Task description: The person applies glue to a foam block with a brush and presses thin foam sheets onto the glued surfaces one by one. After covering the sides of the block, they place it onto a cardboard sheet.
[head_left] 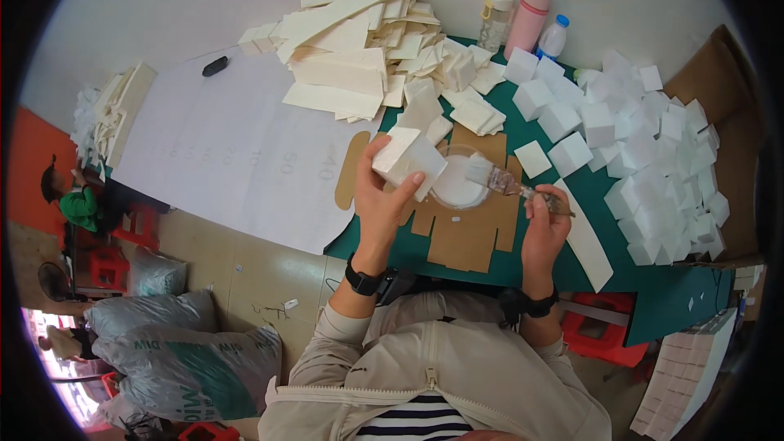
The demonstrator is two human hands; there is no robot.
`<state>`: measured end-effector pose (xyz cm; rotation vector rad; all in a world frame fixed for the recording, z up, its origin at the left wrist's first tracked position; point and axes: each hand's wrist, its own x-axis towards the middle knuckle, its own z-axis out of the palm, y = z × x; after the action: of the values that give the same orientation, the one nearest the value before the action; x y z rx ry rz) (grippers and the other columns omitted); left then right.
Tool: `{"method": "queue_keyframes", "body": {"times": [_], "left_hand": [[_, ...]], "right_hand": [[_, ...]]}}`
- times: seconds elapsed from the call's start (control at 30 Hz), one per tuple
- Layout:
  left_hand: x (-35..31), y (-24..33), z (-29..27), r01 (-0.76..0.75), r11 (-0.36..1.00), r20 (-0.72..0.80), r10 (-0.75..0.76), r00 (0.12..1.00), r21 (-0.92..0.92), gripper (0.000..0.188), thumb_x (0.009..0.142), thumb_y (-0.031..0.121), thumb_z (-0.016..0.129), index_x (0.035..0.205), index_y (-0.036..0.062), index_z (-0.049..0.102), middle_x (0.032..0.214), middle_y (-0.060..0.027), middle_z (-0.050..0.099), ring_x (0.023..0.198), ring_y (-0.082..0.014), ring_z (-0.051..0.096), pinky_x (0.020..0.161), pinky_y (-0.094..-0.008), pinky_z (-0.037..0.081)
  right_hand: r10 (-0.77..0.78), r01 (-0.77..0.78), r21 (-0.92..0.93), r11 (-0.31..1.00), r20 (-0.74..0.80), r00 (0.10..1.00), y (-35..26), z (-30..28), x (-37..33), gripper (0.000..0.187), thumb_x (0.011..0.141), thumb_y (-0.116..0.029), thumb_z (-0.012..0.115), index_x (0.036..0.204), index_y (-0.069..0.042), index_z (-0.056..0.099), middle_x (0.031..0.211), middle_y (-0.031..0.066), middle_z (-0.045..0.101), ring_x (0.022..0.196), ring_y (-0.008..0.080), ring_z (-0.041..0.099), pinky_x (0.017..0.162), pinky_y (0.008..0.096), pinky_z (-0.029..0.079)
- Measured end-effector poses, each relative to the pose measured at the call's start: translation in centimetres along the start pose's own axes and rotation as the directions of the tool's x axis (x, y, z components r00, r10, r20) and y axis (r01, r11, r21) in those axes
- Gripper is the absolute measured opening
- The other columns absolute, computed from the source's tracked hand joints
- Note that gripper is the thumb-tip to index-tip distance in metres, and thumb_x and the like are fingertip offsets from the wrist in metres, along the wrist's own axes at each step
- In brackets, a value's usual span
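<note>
My left hand (384,196) holds a small white folded paper box (406,160) above the table, tilted toward me. My right hand (545,224) grips a paintbrush (510,185) by its handle, its pale bristles over a round clear dish of white glue (457,182). The dish rests on a flat brown cardboard cutout (467,238) lying on the green table (653,294). The brush tip is close to the box but apart from it.
A heap of finished white cubes (653,163) fills the right of the table. Flat cream box blanks (367,57) are piled at the back. Three bottles (527,20) stand behind. A large white sheet (220,147) covers the left. Grey sacks (163,343) lie on the floor.
</note>
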<state>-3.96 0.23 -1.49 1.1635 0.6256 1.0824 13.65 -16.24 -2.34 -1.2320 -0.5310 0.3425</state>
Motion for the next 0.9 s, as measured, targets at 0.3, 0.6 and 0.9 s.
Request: {"method": "queue_keyframes", "body": {"times": [0.3, 0.6, 0.9], "left_hand": [[0.2, -0.4, 0.5, -0.105, 0.978, 0.027, 0.102, 0.994, 0.179, 0.071, 0.077, 0.012, 0.084, 0.135, 0.0080, 0.044, 0.129, -0.0127, 0.053, 0.118, -0.0257, 0.055, 0.099, -0.0375, 0.047], [0.4, -0.2, 0.7, -0.036, 0.999, -0.018, 0.036, 0.999, -0.001, 0.072, 0.077, 0.012, 0.084, 0.136, 0.0083, 0.042, 0.130, -0.0131, 0.052, 0.121, -0.0253, 0.052, 0.102, -0.0386, 0.046], [0.1, 1.2, 0.0, -0.045, 0.996, -0.031, 0.043, 0.999, -0.080, 0.072, 0.078, 0.012, 0.082, 0.138, 0.0084, 0.042, 0.134, -0.0125, 0.049, 0.124, -0.0249, 0.050, 0.105, -0.0387, 0.043]], "right_hand": [[0.085, -0.063, 0.266, 0.962, -0.070, 0.994, -0.1, -0.4, 1.0, 0.012, 0.098, -0.009, 0.057, 0.107, -0.001, 0.060, 0.086, 0.0017, 0.054, 0.072, 0.0086, 0.048, 0.066, 0.0230, 0.040], [0.093, -0.074, 0.293, 0.953, -0.055, 0.994, -1.2, -0.5, 1.1, 0.011, 0.097, -0.006, 0.056, 0.107, -0.001, 0.060, 0.085, 0.0019, 0.054, 0.072, 0.0090, 0.048, 0.067, 0.0236, 0.041], [-0.288, 0.342, -0.219, 0.914, 0.243, 0.926, -4.3, 1.0, 0.1, 0.018, 0.087, 0.003, 0.063, 0.105, 0.001, 0.060, 0.094, 0.0043, 0.059, 0.074, 0.0073, 0.053, 0.066, 0.0206, 0.042]]}}
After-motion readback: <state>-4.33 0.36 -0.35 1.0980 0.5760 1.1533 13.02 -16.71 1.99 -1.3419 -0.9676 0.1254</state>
